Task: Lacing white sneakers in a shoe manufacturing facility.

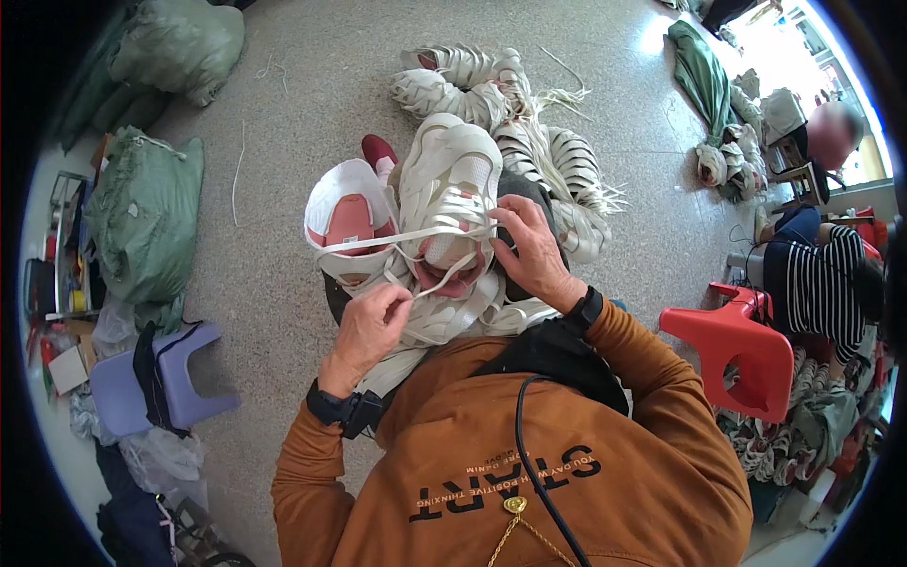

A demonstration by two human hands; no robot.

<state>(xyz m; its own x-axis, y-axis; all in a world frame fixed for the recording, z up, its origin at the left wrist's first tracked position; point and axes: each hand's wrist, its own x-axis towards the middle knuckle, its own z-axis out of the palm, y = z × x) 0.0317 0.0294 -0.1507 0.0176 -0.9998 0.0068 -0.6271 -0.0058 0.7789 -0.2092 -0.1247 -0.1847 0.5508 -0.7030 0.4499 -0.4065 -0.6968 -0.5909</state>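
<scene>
Near the lap's far edge, the L hand [370,326] pinches a flat white fabric lace [397,237] & the R hand [531,248] grasps it by the R side of a chunky white sneaker w/ pink lining [449,180], toe pointing away. Just L of it is an upright white shoe w/ pink insole [350,213]; beyond, on the speckled grey stone floor [293,312], lies a heap of white strappy shoes [557,156].
</scene>
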